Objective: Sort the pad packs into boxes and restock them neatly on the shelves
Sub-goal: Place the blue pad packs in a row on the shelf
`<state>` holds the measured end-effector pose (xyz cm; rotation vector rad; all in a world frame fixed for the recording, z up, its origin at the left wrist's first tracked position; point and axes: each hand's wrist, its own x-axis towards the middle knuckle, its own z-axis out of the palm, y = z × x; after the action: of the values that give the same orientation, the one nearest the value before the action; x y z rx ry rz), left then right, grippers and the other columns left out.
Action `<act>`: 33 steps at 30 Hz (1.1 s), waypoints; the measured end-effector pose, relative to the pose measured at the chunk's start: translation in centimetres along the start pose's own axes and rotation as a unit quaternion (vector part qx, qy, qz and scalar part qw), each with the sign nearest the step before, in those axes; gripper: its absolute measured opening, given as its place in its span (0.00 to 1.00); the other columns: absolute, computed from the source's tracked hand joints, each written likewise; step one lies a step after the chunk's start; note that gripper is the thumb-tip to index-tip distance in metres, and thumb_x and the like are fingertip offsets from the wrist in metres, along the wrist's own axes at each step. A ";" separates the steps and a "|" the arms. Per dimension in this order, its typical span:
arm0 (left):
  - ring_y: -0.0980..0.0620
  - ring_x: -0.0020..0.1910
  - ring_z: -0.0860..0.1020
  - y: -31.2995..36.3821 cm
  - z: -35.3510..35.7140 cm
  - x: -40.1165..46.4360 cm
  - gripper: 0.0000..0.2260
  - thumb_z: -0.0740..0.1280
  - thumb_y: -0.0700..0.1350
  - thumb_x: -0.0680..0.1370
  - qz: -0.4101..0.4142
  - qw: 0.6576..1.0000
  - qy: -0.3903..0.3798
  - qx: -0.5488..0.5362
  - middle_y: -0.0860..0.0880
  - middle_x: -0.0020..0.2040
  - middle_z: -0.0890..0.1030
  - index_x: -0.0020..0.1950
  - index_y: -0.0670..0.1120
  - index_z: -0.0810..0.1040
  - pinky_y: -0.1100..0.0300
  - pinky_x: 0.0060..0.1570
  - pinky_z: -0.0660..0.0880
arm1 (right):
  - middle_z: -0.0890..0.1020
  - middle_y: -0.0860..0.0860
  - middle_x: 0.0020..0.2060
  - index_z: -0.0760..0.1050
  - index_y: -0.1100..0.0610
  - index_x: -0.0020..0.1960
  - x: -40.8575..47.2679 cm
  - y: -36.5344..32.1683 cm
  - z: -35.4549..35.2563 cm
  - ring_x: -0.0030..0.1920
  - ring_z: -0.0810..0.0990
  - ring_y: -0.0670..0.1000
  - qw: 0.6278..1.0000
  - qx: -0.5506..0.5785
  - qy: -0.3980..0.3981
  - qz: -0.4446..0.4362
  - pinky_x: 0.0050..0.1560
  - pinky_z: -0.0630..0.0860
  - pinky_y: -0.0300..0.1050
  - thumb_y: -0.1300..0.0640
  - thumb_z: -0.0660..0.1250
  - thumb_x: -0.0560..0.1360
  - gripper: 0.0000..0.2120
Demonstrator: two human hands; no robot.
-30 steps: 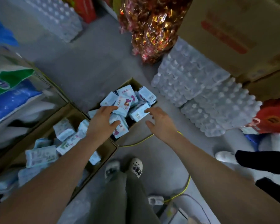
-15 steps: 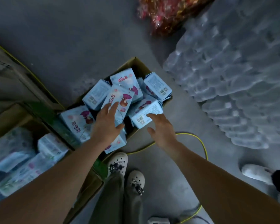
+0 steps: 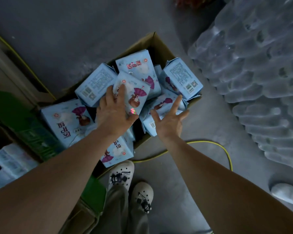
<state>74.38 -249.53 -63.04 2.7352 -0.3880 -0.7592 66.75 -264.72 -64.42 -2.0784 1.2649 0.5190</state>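
A brown cardboard box (image 3: 156,41) stands on the floor, heaped with several light-blue pad packs printed with a purple fan. My left hand (image 3: 113,114) rests on the middle pad pack (image 3: 137,92), fingers spread flat across its left side and the thumb at its near corner. Just right of it, my right hand (image 3: 169,120) is spread wide, the index finger reaching onto another pad pack (image 3: 162,103) at the box's near right side. A pack showing its barcode (image 3: 181,78) lies at the far right corner.
Shrink-wrapped bottled water (image 3: 260,81) is piled along the right. A yellow cable (image 3: 225,149) loops on the grey floor beside my shoes (image 3: 122,173). A second box with a green flap (image 3: 32,130) and paler packs (image 3: 10,159) sits left. Someone's white shoe (image 3: 286,191) shows at the right.
The view has closed in on the box. Both hands have reached down and forward; the left now lies on the middle pack and the right has spread over the near right pack.
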 end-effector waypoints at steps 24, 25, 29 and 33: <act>0.37 0.67 0.64 2.7 -13.8 -11.2 0.41 0.69 0.65 0.70 -0.151 0.974 -0.039 -0.164 0.41 0.68 0.62 0.78 0.64 0.51 0.45 0.67 0.64 | 0.65 0.56 0.63 0.44 0.43 0.80 -13.2 -5.1 -14.1 0.61 0.74 0.62 0.995 0.048 0.001 -0.088 0.62 0.76 0.57 0.48 0.75 0.71 0.50; 0.36 0.66 0.64 3.1 -15.2 -12.7 0.41 0.68 0.67 0.69 -0.157 0.971 -0.031 -0.178 0.40 0.68 0.62 0.78 0.64 0.52 0.46 0.67 0.64 | 0.66 0.57 0.62 0.46 0.44 0.80 -14.8 -5.6 -15.3 0.61 0.73 0.62 0.993 0.036 0.001 -0.111 0.61 0.76 0.56 0.49 0.76 0.71 0.49; 0.37 0.66 0.67 4.2 -20.6 -19.4 0.43 0.64 0.68 0.63 -0.168 0.958 0.025 -0.232 0.39 0.66 0.66 0.77 0.62 0.58 0.45 0.68 0.67 | 0.67 0.58 0.62 0.54 0.47 0.79 -21.5 -7.3 -19.3 0.59 0.74 0.62 0.979 0.006 0.014 -0.203 0.59 0.77 0.57 0.49 0.76 0.70 0.46; 0.38 0.63 0.69 4.9 -25.3 -26.5 0.39 0.70 0.63 0.68 -0.181 0.944 0.081 -0.264 0.40 0.63 0.67 0.76 0.60 0.61 0.46 0.67 0.68 | 0.64 0.56 0.68 0.52 0.45 0.79 -27.8 -8.8 -23.1 0.67 0.69 0.61 0.963 -0.027 -0.012 -0.269 0.64 0.71 0.55 0.45 0.73 0.72 0.43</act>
<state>65.07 -240.60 -28.37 2.3441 0.3236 -0.6019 61.93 -260.29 -27.86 -2.3287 0.6264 0.3285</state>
